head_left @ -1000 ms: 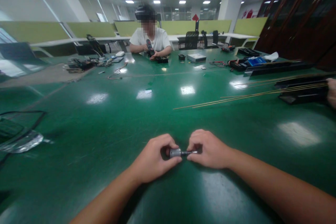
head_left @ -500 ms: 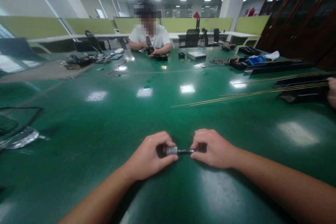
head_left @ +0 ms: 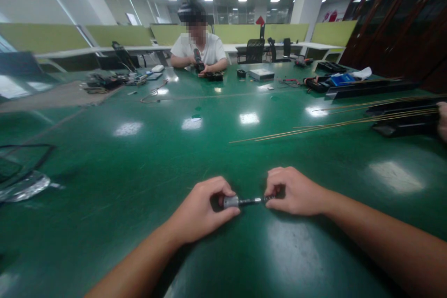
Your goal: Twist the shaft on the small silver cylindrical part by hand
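Low over the green table, my left hand [head_left: 206,209] pinches a small silver metal cylinder [head_left: 230,202] between thumb and fingers. From its right end a thin dark and shiny metal shaft [head_left: 250,201] runs level toward my right hand [head_left: 296,192]. The thumb and fingertips of that hand are closed on the shaft's far end, where a dark, spiral-looking part shows. Whether the cylinder and shaft are one piece or two, I cannot tell. The fingers hide the ends of both.
Long thin brass-coloured rods [head_left: 300,131] reach in from the right, near black channel pieces [head_left: 401,125] and another person's hand [head_left: 443,121]. Across the table a person in a white shirt [head_left: 213,49] holds a power tool [head_left: 199,59]. Foil-like material [head_left: 30,185] lies at left.
My right hand has moved right and slightly away, and more of the shaft shows between the hands. My left hand, still on the cylinder, has shifted slightly right.
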Demonstrator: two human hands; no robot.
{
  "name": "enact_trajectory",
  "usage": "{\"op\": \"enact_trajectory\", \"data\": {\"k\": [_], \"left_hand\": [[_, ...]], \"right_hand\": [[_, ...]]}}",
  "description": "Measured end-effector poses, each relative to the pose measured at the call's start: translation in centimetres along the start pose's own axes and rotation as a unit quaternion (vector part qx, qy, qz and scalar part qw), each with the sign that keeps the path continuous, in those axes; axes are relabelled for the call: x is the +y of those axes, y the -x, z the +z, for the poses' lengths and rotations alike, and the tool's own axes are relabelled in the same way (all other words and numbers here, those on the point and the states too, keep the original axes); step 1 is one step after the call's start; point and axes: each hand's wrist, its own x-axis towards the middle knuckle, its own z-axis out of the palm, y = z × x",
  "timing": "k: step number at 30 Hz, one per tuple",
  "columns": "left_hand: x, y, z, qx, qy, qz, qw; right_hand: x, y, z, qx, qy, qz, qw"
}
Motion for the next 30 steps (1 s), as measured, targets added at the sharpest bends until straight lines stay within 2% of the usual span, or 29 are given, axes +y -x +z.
{"op": "enact_trajectory", "data": {"k": [4, 8, 11, 18, 25, 30], "left_hand": [[0.2, 0.1, 0.1, 0.001, 0.007, -0.009, 1.0], [0.5, 0.2, 0.2, -0.014, 0.002, -0.063, 0.998], [0.7, 0.2, 0.3, -0.024, -0.015, -0.081, 0.996], [0.7, 0.1, 0.3, -0.022, -0.029, -0.07, 0.997], [0.5, 0.2, 0.7, -0.001, -0.013, -0.048, 0.999], [0.6, 0.1, 0.4, 0.0, 0.002, -0.034, 0.999]], "right_hand": [[0.1, 0.0, 0.0, 0.001, -0.011, 0.003, 1.0], [0.2, 0.0, 0.2, 0.005, -0.014, 0.004, 1.0], [0.2, 0.1, 0.2, 0.005, -0.014, -0.002, 1.0], [0.0, -0.4, 0.4, 0.018, -0.004, -0.007, 1.0], [-1.9, -1.7, 3.8, 0.049, -0.008, -0.026, 0.998], [-1.9, -1.7, 4.3, 0.073, -0.006, -0.024, 0.997]]}}
